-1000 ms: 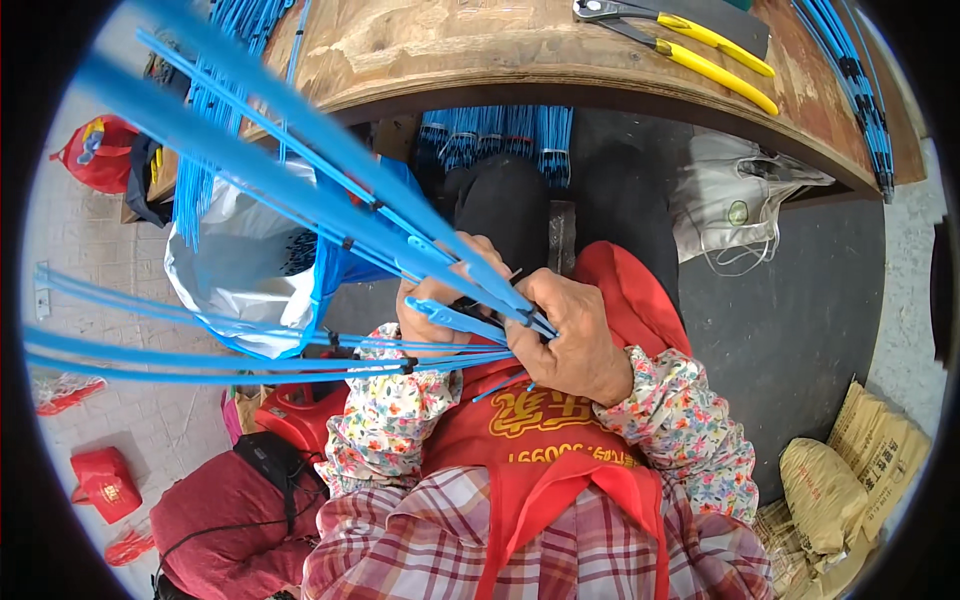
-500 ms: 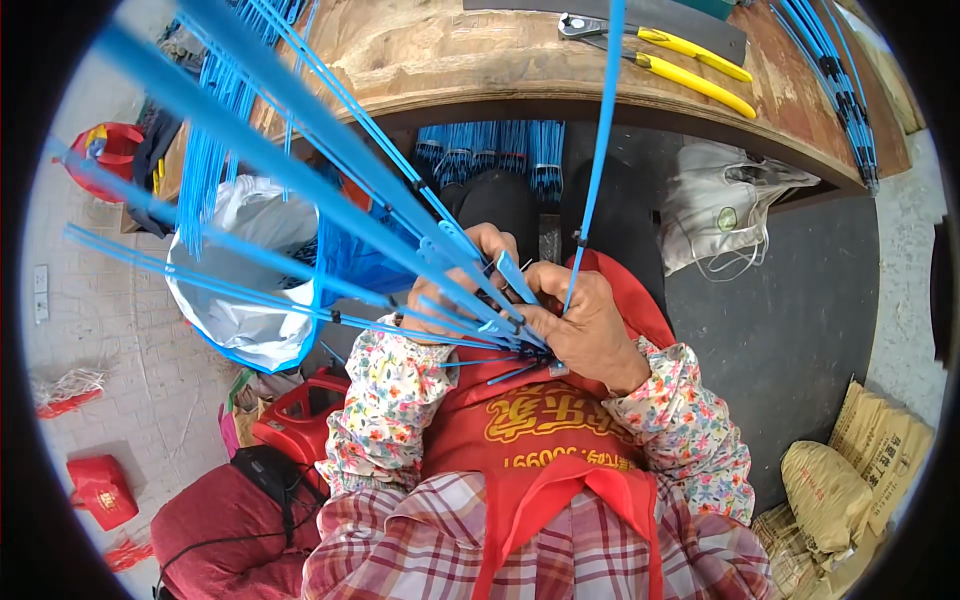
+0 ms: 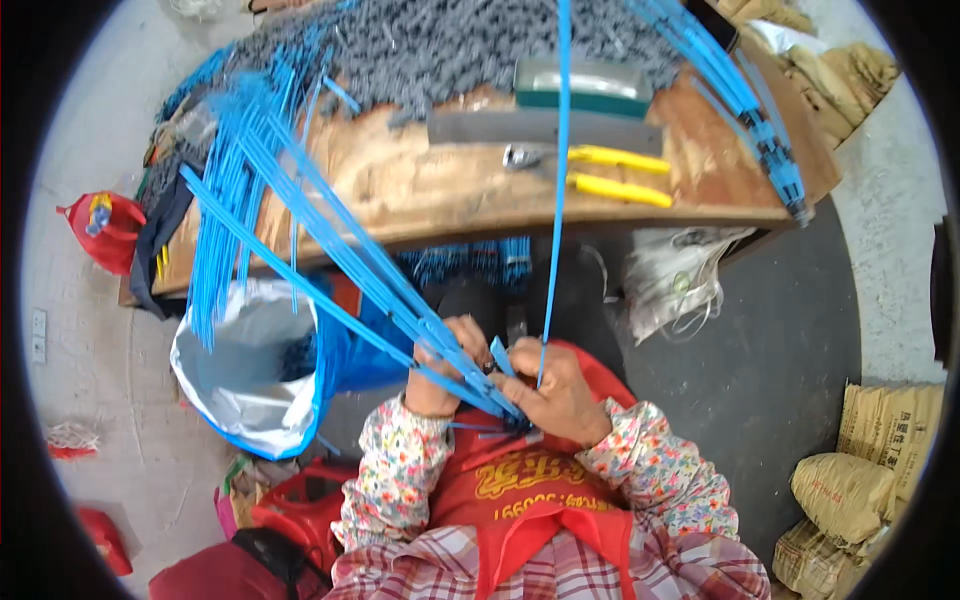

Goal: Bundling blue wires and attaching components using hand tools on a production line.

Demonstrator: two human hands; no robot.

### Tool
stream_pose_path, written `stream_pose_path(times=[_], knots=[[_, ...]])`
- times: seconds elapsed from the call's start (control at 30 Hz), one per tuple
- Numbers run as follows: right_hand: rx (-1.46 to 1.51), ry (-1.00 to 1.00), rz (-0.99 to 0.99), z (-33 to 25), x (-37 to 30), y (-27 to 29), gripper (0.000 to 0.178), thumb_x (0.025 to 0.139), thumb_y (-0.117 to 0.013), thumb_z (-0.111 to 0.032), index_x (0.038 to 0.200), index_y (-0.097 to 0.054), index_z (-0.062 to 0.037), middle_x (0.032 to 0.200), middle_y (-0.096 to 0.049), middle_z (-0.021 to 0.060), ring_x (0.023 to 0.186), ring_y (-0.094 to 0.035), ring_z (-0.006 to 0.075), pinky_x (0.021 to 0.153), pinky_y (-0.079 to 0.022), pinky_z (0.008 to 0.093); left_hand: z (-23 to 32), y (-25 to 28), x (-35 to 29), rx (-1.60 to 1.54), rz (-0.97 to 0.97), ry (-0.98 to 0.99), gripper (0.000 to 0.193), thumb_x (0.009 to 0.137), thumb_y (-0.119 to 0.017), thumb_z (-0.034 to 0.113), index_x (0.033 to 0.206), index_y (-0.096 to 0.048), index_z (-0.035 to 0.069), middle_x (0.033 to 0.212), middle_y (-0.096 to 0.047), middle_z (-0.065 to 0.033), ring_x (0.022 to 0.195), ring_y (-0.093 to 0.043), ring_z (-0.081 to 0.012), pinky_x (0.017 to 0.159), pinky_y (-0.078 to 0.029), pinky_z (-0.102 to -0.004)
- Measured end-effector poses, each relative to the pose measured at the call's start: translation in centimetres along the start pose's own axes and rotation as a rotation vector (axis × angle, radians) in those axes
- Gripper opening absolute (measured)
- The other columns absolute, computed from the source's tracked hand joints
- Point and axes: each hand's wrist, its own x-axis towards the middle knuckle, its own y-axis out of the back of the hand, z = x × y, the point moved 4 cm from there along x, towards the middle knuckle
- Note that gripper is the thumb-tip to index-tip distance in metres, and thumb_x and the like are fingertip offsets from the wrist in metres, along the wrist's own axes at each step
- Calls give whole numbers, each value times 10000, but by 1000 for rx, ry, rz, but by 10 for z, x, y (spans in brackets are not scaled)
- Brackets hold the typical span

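A bundle of long blue plastic strips runs from my lap up to the far left. My left hand is closed around its near end. My right hand is closed too, pinching a single blue strip that rises almost straight up past the table edge. Both hands are close together over my red apron. A short flat blue end sticks up between them. Small dark pieces sit where the strips meet, and my fingers partly hide them.
On the wooden table lie yellow-handled cutters, a grey metal bar, a green box, a heap of small grey parts and more blue strips. A white-lined blue bag stands at left, paper sacks at right.
My view has tilted up, bringing more of the table in. The strips in my left hand have gone from a wide fan to a closer bundle. Both hands keep their holds.
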Motion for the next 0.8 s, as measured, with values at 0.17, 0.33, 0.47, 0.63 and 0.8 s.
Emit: stream_pose_path(times=[0.17, 0.33, 0.47, 0.63, 0.8], knots=[[-31, -58, -46, -4, 3, 8, 204, 815, -645, -130, 694, -542, -3, 637, -504, 159, 574, -521, 333, 532, -405, 392, 9, -4, -2, 111, 69, 92, 226, 775, -671, 199, 754, -526, 26, 763, -609, -130, 672, -569, -191, 583, -446, -287], [-115, -271, -273, -2, 8, 19, 161, 849, -600, -109, 940, -632, 20, 832, -632, 152, 737, -626, 243, 627, -473, 313, 5, 1, -4, -46, 102, 202, 211, 795, -667, 178, 747, -547, 11, 792, -629, -140, 718, -616, -203, 610, -488, -296], [139, -285, -309, -7, 27, 37, 209, 893, -570, -164, 913, -631, 35, 792, -649, 131, 677, -630, 202, 606, -485, 324, -3, 13, -3, -102, 139, 248, 197, 803, -665, 165, 770, -576, -8, 775, -632, -145, 689, -622, -206, 596, -498, -298], [219, -374, -8, -23, 106, 114, 232, 902, -546, -193, 889, -636, 21, 830, -652, 90, 685, -604, 127, 629, -482, 242, -8, 30, 0, -199, 130, 269, 254, 812, -659, 216, 780, -611, -31, 748, -634, -164, 634, -612, -211, 578, -503, -296], [-542, -40, 211, -10, 234, 175, 213, 834, -584, -171, 709, -606, 0, 603, -602, 63, 513, -526, 147, 497, -424, 275, -21, 37, 1, -151, 203, 277, 316, 750, -711, 236, 780, -604, -59, 718, -651, -156, 615, -651, -221, 567, -546, -317]])
